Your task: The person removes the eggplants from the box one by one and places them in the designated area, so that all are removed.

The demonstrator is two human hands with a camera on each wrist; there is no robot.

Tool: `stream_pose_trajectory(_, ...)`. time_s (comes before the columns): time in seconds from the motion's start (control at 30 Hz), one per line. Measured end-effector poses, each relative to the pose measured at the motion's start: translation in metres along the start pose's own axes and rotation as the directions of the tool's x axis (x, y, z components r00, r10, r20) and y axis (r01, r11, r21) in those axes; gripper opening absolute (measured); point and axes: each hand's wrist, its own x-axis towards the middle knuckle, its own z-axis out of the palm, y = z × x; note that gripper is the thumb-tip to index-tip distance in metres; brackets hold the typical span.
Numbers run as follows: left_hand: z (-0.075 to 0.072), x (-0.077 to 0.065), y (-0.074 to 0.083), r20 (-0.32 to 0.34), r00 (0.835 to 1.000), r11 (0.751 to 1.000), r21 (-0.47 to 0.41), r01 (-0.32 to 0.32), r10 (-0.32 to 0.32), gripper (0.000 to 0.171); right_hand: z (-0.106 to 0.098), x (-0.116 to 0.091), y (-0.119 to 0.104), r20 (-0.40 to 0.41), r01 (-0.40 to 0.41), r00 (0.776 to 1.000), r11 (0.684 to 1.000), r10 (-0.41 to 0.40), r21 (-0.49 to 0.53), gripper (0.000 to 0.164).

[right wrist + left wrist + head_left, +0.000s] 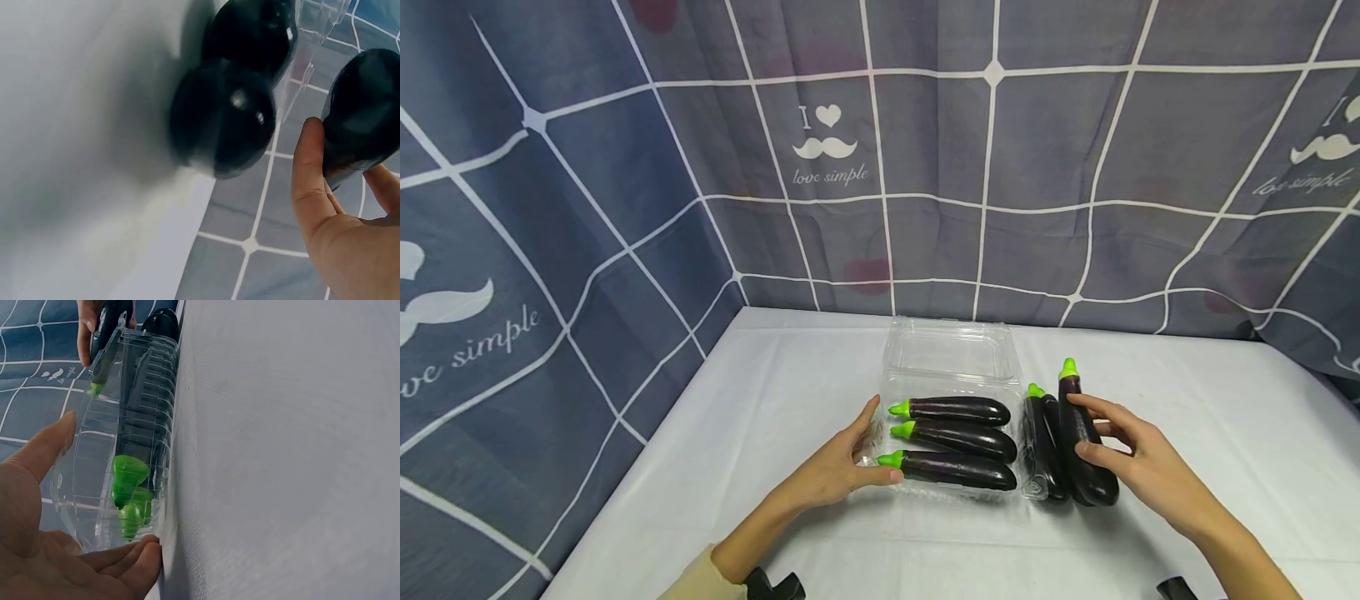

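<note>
A clear plastic clamshell box (952,389) lies with its lid (955,350) laid back, and three dark eggplants (958,439) with green stem ends rest in it side by side. My left hand (842,467) holds the box at its left end, thumb and fingers spread across the end wall (81,506). In my right hand (1123,442) is another eggplant (1081,450), pinched between thumb and fingers, its green tip pointing away. Just left of it, two more eggplants (1043,446) lie along the box's right side; the held one partly covers them.
A white cloth (940,554) covers the table. Behind it and on the left hangs a grey-blue checked curtain (940,242) with white lettering. Black straps (775,586) show near both wrists at the bottom edge of the head view.
</note>
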Motion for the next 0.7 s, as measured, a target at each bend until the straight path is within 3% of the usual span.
stream_pose_trajectory(0.3, 0.000, 0.000, 0.000, 0.002, 1.000, 1.000, 0.003, -0.007, 0.007, 0.109, -0.006, -0.003, 0.015, -0.016, -0.024, 1.000, 0.999, 0.023, -0.032, 0.058)
stream_pose_trajectory(0.7, 0.000, 0.000, 0.000, -0.007, 1.000, 0.999, 0.030, 0.016, -0.016, 0.110, -0.013, -0.013, 0.033, -0.062, 0.011, 0.998, 0.999, -0.013, -0.030, 0.055)
